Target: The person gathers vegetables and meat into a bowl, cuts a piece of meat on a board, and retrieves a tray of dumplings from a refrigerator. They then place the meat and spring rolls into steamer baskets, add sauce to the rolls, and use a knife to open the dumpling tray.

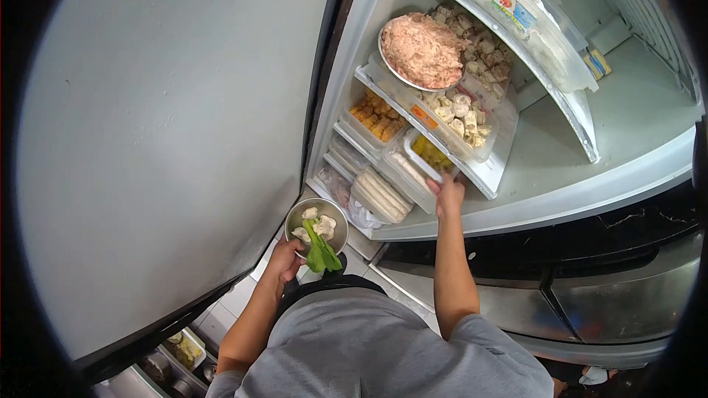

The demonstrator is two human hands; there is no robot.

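My left hand (286,256) grips the rim of a round metal bowl (341,215). Inside the bowl are several pale dumplings (324,227) and a green leafy vegetable (321,253), whose leaf hangs over the near edge. My right hand (448,195) reaches into the open fridge, its fingers closed at the near end of a clear plastic container (417,165) that holds yellow pieces of food (428,151). That container sits beneath a shelf, on top of other tubs; part of it is hidden by the shelf and my fingers.
Above, a fridge shelf (483,177) bears a bowl of minced meat (420,51) and a tub of dumplings (461,118). Lower down are a tub of orange pieces (377,116) and one of white rolls (382,195). The fridge door (177,118) stands wide on the left.
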